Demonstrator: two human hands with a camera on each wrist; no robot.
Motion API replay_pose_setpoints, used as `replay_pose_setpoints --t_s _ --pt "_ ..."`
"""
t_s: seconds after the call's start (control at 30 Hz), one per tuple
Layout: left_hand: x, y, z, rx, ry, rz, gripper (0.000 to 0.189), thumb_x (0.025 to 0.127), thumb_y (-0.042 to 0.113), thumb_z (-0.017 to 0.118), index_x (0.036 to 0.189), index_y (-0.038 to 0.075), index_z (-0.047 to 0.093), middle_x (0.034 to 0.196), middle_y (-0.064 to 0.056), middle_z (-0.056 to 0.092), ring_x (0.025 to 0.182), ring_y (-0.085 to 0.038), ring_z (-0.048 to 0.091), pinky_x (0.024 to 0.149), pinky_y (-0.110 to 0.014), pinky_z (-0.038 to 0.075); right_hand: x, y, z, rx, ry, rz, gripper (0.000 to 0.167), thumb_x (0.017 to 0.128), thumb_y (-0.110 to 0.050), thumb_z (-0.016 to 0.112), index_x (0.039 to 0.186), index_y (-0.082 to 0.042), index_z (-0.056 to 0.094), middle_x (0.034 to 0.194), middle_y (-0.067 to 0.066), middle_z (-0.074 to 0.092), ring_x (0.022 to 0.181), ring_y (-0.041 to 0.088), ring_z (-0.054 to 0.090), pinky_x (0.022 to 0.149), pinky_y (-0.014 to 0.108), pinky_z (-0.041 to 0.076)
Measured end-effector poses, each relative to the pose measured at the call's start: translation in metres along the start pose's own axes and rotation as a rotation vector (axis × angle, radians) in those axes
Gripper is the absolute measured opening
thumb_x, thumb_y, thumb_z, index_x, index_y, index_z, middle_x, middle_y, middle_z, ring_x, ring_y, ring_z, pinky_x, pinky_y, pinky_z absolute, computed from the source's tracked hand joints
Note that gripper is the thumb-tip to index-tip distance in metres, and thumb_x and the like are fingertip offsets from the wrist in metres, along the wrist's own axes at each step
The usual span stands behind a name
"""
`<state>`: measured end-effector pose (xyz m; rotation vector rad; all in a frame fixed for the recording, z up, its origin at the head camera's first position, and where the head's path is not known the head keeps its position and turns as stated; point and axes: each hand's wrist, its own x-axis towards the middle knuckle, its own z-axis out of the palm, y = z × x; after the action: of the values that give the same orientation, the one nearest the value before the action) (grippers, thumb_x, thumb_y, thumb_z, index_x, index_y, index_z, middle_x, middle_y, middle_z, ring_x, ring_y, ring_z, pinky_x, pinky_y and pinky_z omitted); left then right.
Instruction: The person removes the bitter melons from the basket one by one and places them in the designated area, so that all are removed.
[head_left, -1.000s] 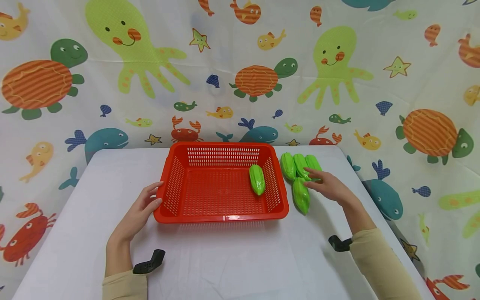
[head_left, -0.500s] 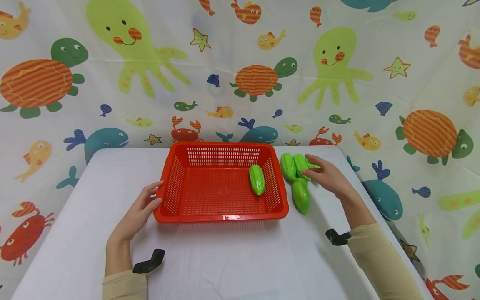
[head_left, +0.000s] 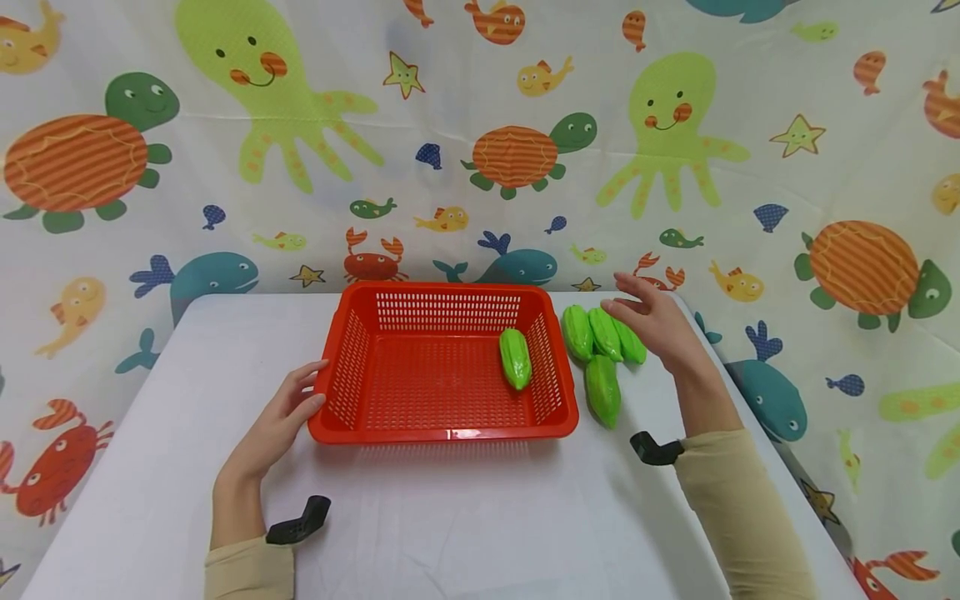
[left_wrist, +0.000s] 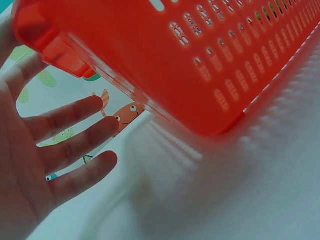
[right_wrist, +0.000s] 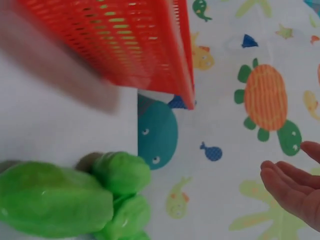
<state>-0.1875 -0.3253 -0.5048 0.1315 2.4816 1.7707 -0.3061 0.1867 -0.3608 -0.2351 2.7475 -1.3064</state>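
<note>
A red plastic basket [head_left: 442,436] stands on the white table. My left hand [head_left: 272,427] touches its left rim, the fingers nearly straight and spread in the left wrist view. One glossy, ridged green fruit-like piece [head_left: 515,359] lies inside, near the right wall. Several more of these sit in a cluster beside the basket's right side, the foremost green piece [head_left: 602,391] lying lengthwise before the others. Above the back right of this cluster, my right hand [head_left: 660,327] hovers with loosely bent fingers and nothing in them. The rightmost green piece [head_left: 632,344] is partly behind its fingers.
A sea-animal print sheet [head_left: 450,108] hangs behind the table and down its right side. Each wrist carries a small black camera, the left camera [head_left: 300,522] and the right camera [head_left: 656,450]. White tabletop [head_left: 450,517] extends in front of the basket.
My right hand has lifted from over the green cluster toward the back, uncovering more of the rightmost piece. The left hand and the basket stay in place.
</note>
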Motion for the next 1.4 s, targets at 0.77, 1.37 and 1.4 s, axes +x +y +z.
replay_pose_setpoints --t_s 0.77,1.37,1.4 --pt "-0.001 0.001 0.000 0.004 0.000 0.018 0.057 0.102 0.033 0.049 0.154 0.026 0.026 0.144 -0.014 0.037 0.125 -0.025 0.043 0.089 -0.026 0.047 0.019 -0.056 0.023 0.178 0.023 -0.054 0.066 0.092 -0.043 0.065 0.150 -0.025 0.038 0.153 0.003 0.039 0.132 0.028 0.047 0.107 0.053 0.036" --pt "-0.002 0.003 0.000 0.016 0.004 0.014 0.058 0.102 0.033 0.049 0.154 0.025 0.025 0.145 -0.016 0.037 0.127 -0.031 0.042 0.093 -0.036 0.047 0.043 -0.058 0.053 0.197 -0.090 -0.050 0.067 0.091 -0.043 0.068 0.149 -0.023 0.041 0.152 0.010 0.039 0.136 0.031 0.041 0.109 0.054 0.033" --pt "-0.002 0.003 0.000 0.017 0.004 0.014 0.058 0.102 0.034 0.049 0.154 0.025 0.025 0.145 -0.016 0.037 0.127 -0.031 0.042 0.093 -0.036 0.047 0.044 -0.058 0.054 0.199 -0.098 -0.043 0.067 0.091 -0.043 0.068 0.149 -0.023 0.041 0.152 0.010 0.038 0.136 0.031 0.041 0.109 0.055 0.033"
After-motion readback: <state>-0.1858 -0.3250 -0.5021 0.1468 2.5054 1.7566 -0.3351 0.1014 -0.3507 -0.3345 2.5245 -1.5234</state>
